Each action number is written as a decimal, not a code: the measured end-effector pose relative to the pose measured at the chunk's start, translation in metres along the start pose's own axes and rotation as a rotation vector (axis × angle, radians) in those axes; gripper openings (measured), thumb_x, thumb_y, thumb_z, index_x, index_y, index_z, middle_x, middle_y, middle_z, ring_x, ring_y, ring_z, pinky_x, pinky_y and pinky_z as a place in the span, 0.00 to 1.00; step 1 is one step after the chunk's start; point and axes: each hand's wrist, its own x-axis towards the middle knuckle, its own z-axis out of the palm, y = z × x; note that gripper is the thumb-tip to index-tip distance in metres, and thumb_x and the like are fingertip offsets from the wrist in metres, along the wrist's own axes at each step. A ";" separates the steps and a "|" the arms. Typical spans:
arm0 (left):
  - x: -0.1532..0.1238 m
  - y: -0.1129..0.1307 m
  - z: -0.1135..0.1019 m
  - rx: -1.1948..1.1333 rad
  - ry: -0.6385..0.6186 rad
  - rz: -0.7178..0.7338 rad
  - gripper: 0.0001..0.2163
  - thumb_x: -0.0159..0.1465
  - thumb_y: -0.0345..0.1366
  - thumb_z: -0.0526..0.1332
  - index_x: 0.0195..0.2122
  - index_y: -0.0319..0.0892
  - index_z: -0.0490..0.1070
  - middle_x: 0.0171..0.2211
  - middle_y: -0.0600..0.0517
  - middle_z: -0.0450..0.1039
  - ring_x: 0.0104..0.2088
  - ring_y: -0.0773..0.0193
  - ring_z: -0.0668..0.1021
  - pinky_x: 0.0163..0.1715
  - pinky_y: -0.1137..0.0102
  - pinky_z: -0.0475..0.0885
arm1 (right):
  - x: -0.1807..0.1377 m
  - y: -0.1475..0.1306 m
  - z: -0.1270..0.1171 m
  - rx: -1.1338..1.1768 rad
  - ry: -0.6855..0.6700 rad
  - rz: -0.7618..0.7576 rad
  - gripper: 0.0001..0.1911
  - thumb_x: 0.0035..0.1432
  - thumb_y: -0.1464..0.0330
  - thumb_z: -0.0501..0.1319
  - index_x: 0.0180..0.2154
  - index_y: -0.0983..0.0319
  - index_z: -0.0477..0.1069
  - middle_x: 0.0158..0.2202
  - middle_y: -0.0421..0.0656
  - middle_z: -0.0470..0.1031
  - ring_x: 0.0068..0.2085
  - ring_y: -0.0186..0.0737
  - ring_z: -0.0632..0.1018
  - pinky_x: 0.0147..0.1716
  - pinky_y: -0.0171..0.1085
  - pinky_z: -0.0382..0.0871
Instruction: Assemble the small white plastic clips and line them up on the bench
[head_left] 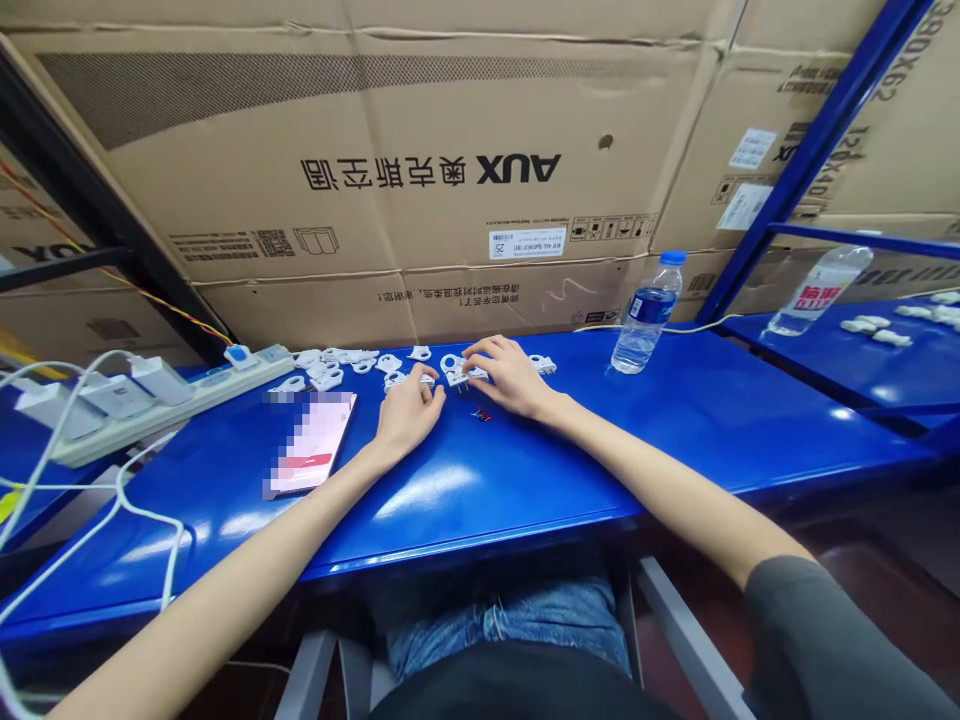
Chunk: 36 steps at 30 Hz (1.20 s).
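My right hand [510, 378] is curled over a small white plastic plug [456, 378] with a ring-shaped handle and short pins. The fingers and thumb meet its right end and partly hide it. Beside it, my left hand [409, 408] has its fingers bent around another white plastic part [391, 380], mostly covered by the hand. A small red piece [482, 414] with thin metal bits lies on the blue table [465, 480], just below the right hand. To the right of that hand sits another white part [541, 365].
Several white ringed pieces [330, 370] are heaped at the back left. A pink phone-like item [322, 440], partly blurred, lies in front of them. A power strip [225, 385] with chargers and cables lines the left. A water bottle [649, 315] stands right; cardboard boxes [450, 100] back the table.
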 end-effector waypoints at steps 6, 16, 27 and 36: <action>0.001 0.005 0.003 -0.290 -0.019 -0.022 0.08 0.63 0.39 0.60 0.42 0.44 0.70 0.17 0.62 0.62 0.19 0.66 0.66 0.27 0.69 0.60 | -0.002 -0.011 -0.016 -0.102 -0.020 -0.056 0.11 0.73 0.67 0.58 0.51 0.60 0.78 0.60 0.49 0.76 0.60 0.53 0.70 0.59 0.52 0.65; 0.001 0.004 0.004 -0.356 -0.024 -0.065 0.06 0.64 0.39 0.59 0.36 0.43 0.72 0.16 0.61 0.61 0.20 0.68 0.61 0.26 0.70 0.58 | -0.001 -0.012 -0.012 -0.117 -0.047 -0.033 0.12 0.72 0.68 0.58 0.51 0.58 0.78 0.60 0.49 0.76 0.61 0.54 0.70 0.60 0.54 0.63; 0.002 0.009 0.004 -0.355 -0.033 -0.052 0.06 0.62 0.38 0.59 0.32 0.43 0.71 0.17 0.60 0.60 0.20 0.68 0.62 0.27 0.70 0.60 | -0.002 -0.010 -0.010 -0.150 -0.028 -0.004 0.10 0.73 0.65 0.59 0.49 0.59 0.78 0.59 0.49 0.77 0.59 0.53 0.70 0.59 0.52 0.63; -0.009 0.015 0.007 -0.219 -0.186 0.155 0.05 0.60 0.37 0.61 0.33 0.43 0.74 0.18 0.59 0.64 0.21 0.66 0.67 0.27 0.69 0.61 | -0.003 0.001 -0.010 -0.153 -0.027 0.100 0.08 0.70 0.67 0.62 0.47 0.60 0.78 0.59 0.49 0.77 0.59 0.55 0.71 0.59 0.54 0.65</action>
